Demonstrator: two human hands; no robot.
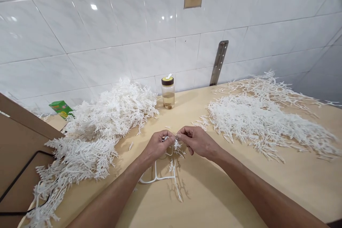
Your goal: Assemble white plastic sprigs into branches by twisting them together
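Note:
My left hand (159,145) is closed, thumb and fingers pinching a white branched plastic piece (157,177) whose thin stems hang down toward the tabletop. Fingertip to fingertip with it, my right hand (199,142) pinches at the top of the same piece; the exact spot is too small to make out. Small feathery white twigs (177,146) dangle just below the fingers. To the left is a tall heap of frilly white plastic twigs (107,117). On the right spreads a flatter pile of white twigs (251,121), with longer bare branched stems (269,89) behind.
A clear bottle (168,94) with a dark and yellow lid, part full of yellowish liquid, stands near the tiled wall. A metal bracket (219,63) leans there. A green box (61,109) and a brown panel (24,156) with a black cable (18,176) are at left.

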